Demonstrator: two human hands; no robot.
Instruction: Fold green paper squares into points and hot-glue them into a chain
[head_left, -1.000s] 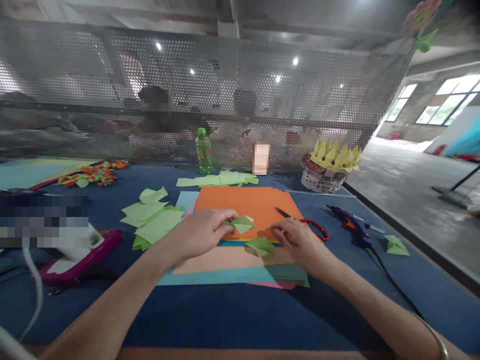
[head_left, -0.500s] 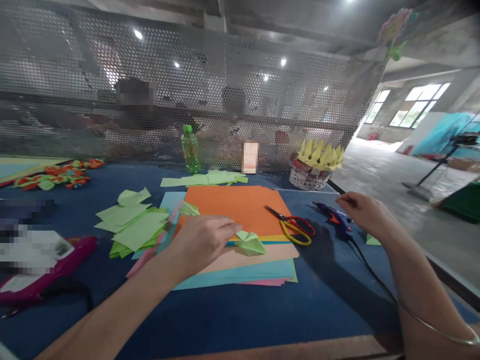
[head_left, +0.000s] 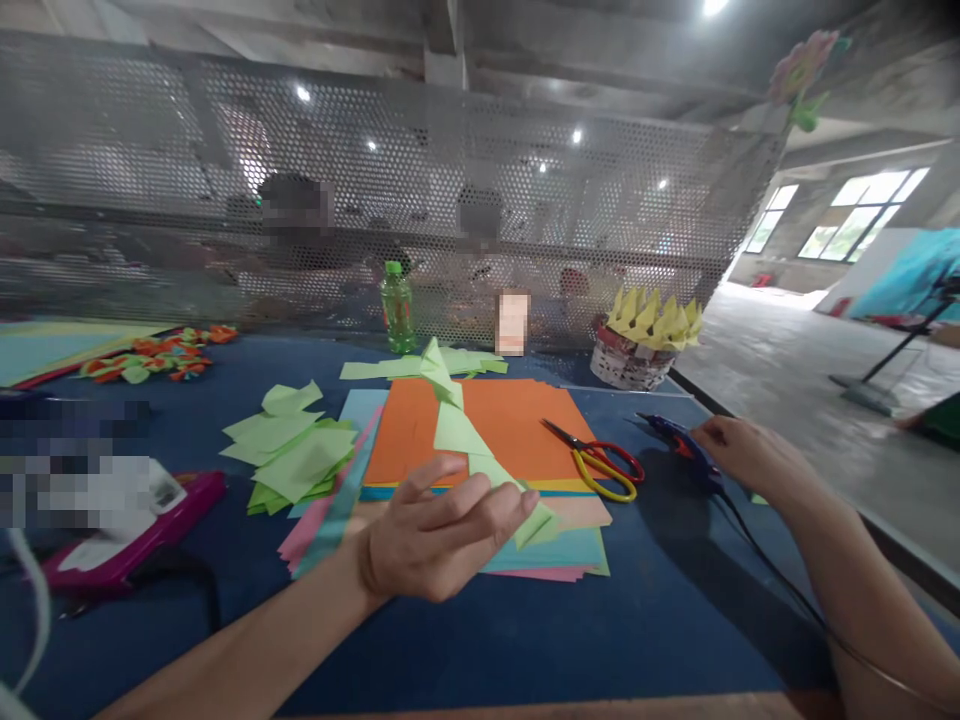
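Note:
My left hand [head_left: 454, 525] is closed around the lower end of a folded light-green paper strip [head_left: 469, 430], which rises at a slant over the orange paper. Its folded tip points up and away from me. On the right, my right hand [head_left: 750, 455] has its fingers curled against the back of a blue glue gun [head_left: 686, 445] lying on the table, nozzle pointing left; the exact grip is partly hidden. Scissors [head_left: 596, 465] with red and yellow handles lie between the hands, partly on the orange paper sheets [head_left: 517, 420].
Cut green paper pieces [head_left: 300, 450] lie left of the stack, and more green strips [head_left: 427, 362] behind it. A green bottle [head_left: 397, 310] and a basket [head_left: 634, 365] with yellow paper points stand near the perforated screen [head_left: 360, 200]. A magenta device [head_left: 135, 540] sits left.
My left hand has picked up the green folded paper from the stack and raised it. My right hand has come down onto the glue gun. The view has shifted slightly.

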